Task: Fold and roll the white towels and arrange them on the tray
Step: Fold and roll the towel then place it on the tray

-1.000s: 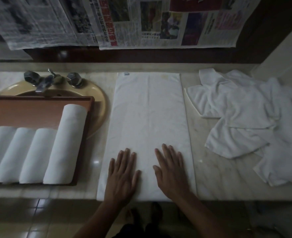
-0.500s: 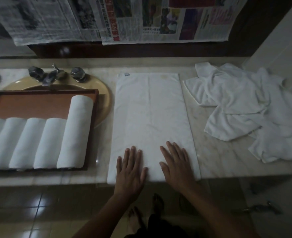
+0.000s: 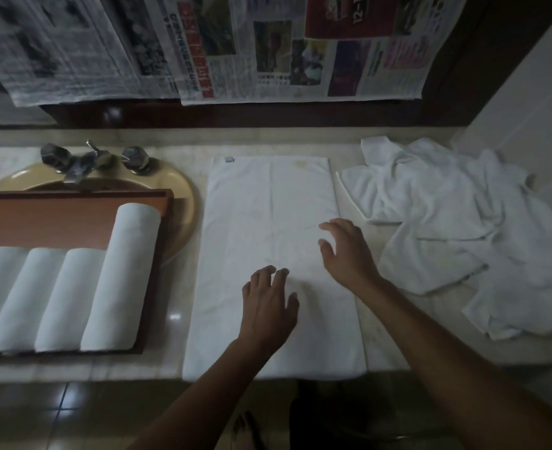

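Folded white towel (image 3: 268, 206) lying flat on the counter (image 3: 170, 319), between the tray (image 3: 57, 219) at left and a loose towel pile (image 3: 446, 222) at right. Left hand (image 3: 268, 306) and right hand (image 3: 349, 251) are over its near half, fingers apart and loosely bent, gripping nothing; whether they touch the cloth cannot be told. At least 4 rolled towels (image 3: 121, 280) lie side by side in the tray.

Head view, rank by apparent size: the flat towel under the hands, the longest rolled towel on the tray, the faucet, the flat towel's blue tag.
Largest to smallest:
1. flat towel
2. longest rolled towel
3. faucet
4. blue tag
No two look alike in size.
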A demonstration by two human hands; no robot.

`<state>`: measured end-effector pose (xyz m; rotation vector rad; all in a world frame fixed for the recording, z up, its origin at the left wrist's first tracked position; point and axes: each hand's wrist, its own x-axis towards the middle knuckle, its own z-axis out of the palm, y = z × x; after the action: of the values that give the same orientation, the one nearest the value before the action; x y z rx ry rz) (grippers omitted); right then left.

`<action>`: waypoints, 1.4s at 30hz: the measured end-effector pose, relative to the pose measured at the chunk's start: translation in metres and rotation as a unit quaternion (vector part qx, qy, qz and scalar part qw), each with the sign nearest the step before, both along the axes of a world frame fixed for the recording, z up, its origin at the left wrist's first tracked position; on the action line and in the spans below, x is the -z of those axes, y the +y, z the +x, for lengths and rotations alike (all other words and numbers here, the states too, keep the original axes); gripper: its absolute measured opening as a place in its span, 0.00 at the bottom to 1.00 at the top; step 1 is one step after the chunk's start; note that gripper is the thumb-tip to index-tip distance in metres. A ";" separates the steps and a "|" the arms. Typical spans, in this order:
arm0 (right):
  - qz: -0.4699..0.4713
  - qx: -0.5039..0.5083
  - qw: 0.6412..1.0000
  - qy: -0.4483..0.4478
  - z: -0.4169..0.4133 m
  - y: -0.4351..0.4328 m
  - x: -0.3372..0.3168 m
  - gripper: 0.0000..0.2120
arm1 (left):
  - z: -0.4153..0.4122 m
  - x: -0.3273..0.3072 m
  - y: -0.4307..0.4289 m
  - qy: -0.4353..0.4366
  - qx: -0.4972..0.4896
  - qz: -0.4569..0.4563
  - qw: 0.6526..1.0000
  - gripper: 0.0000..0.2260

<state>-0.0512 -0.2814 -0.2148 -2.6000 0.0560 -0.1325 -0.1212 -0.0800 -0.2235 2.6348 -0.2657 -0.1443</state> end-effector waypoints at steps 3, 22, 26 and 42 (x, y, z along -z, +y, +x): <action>0.002 -0.001 1.000 0.011 0.057 -0.020 -0.009 0.16 | 0.027 -0.006 -0.032 0.006 -0.011 -0.012 1.000 0.21; -0.064 0.008 0.988 0.137 0.278 -0.069 0.024 0.15 | 0.110 0.026 -0.149 -0.006 -0.054 0.022 0.998 0.15; -0.037 0.005 0.981 0.191 0.295 -0.077 0.016 0.10 | 0.111 0.026 -0.160 -0.018 -0.086 0.043 0.995 0.20; 0.375 0.001 0.910 0.179 0.298 -0.077 -0.047 0.09 | 0.127 -0.032 -0.118 0.062 -0.096 -0.201 0.973 0.06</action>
<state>0.2466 -0.3584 -0.1676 -1.8200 0.1982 0.3136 0.0057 -0.1976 -0.1918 2.2234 0.0058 -0.1691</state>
